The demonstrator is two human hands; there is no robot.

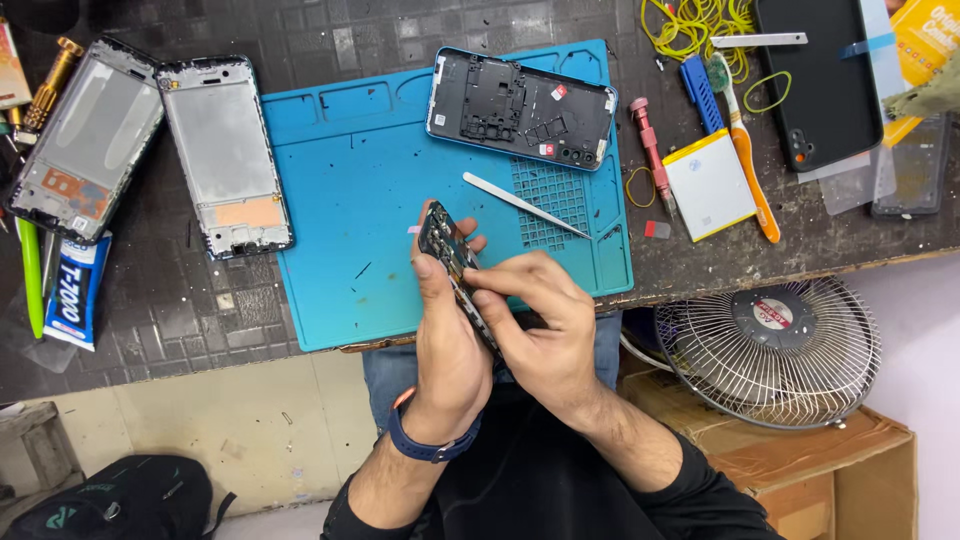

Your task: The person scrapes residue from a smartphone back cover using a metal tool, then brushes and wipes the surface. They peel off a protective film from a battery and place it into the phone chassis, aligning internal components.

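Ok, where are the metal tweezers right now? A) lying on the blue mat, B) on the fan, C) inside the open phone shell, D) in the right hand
A: the tweezers lie loose on the blue mat, below the open phone shell, while both hands hold a circuit board.

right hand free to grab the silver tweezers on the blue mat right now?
Probably not at once. The right hand is pinching the dark phone board that the left hand grips. The silver tweezers lie uncovered on the blue mat just beyond, path clear.

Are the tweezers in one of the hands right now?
No, the tweezers lie on the blue mat; both hands hold a dark phone board.
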